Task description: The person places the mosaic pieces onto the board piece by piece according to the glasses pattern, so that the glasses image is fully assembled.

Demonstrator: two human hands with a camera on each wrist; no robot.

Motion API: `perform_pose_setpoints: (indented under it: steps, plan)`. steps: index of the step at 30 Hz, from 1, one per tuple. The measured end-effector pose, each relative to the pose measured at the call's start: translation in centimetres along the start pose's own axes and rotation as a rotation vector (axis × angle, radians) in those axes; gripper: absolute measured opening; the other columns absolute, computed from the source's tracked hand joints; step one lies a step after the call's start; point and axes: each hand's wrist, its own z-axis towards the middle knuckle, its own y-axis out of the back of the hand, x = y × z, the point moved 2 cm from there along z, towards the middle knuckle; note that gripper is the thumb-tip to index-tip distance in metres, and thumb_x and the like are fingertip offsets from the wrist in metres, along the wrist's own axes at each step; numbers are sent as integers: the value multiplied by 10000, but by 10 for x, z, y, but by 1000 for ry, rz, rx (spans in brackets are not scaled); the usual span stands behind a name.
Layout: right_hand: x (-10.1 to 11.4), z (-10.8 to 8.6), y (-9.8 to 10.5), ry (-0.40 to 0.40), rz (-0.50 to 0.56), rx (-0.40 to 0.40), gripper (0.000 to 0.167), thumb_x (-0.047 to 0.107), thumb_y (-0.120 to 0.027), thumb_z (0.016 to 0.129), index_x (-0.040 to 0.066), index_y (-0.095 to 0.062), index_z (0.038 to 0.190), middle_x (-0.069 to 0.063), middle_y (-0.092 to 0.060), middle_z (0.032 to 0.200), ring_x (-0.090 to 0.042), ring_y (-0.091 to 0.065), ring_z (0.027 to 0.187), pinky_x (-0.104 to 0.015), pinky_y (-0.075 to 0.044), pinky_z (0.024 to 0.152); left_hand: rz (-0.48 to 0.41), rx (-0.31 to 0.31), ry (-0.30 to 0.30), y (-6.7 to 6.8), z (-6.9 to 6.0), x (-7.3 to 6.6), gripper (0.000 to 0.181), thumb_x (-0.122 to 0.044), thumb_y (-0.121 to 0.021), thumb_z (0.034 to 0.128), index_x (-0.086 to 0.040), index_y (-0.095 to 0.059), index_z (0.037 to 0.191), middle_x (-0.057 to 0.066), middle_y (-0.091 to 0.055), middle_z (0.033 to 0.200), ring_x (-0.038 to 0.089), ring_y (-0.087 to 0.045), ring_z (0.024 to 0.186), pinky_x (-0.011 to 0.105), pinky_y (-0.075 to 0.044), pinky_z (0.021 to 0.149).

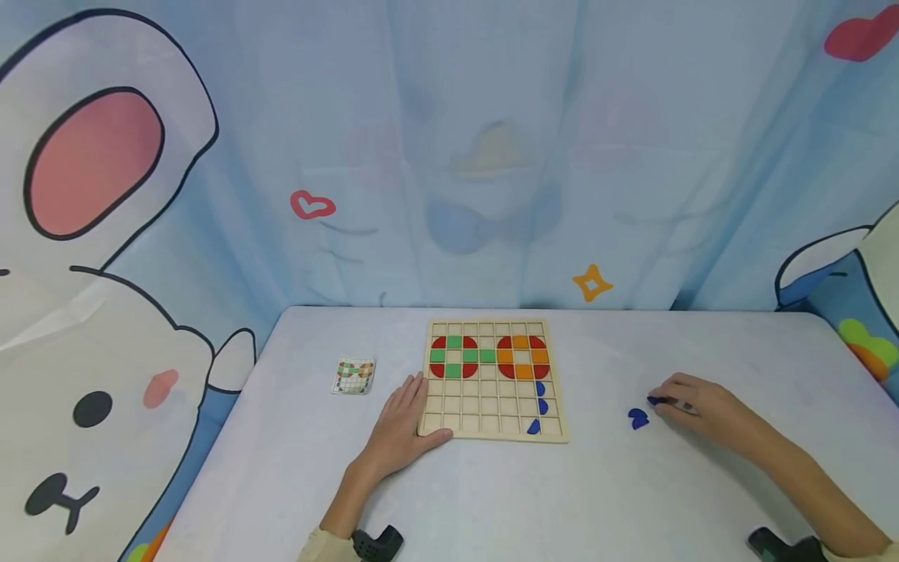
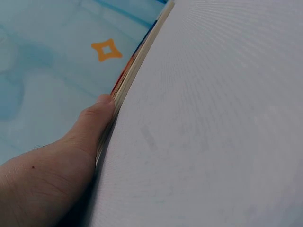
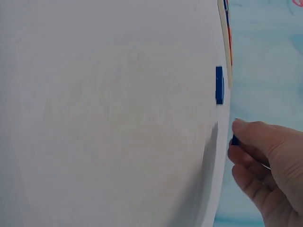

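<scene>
A wooden grid board (image 1: pixel 495 438) carries red, green and orange pieces in two ring patterns joined by green squares. Down its right side lie three blue pieces (image 1: pixel 542 406), the lowest tilted. At the board's near left corner rests my left hand (image 1: pixel 398 425), its fingers straight along the left edge and its thumb (image 2: pixel 97 113) against the front edge. Off to the right, my right hand (image 1: pixel 705 410) pinches a small blue piece (image 3: pixel 235 140) between thumb and fingertips. Beside it on the table are loose blue pieces (image 1: pixel 637 418) close together; their exact number is hard to tell.
Left of the board lies a small pattern card (image 1: pixel 353 375) with a coloured grid design. The white table (image 1: pixel 562 499) ends at a light blue printed curtain (image 1: pixel 492 234) behind. Dark wrist devices (image 1: pixel 379 543) are worn on both forearms.
</scene>
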Motion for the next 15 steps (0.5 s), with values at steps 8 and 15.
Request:
perform_pose_setpoints:
  steps: [8, 15]
  plan:
    - [45, 29, -4, 210, 74, -166, 384, 5, -819, 672, 88, -763, 1042, 92, -590, 831, 74, -422, 689, -70, -410, 566, 14, 3, 0, 0, -1, 0, 982, -669, -535, 874, -89, -144, 1564, 64, -133, 1647, 241, -84, 1536, 475, -156, 1238]
    - [104, 70, -22, 206, 168, 31, 255, 108, -768, 812, 129, -760, 1066, 53, -629, 876, 5, -490, 730, -133, -513, 624, 6, 3, -3, 1, 0, -2, 976, -649, -552, 876, -87, -147, 1563, 68, -133, 1647, 250, -87, 1535, 485, -159, 1235]
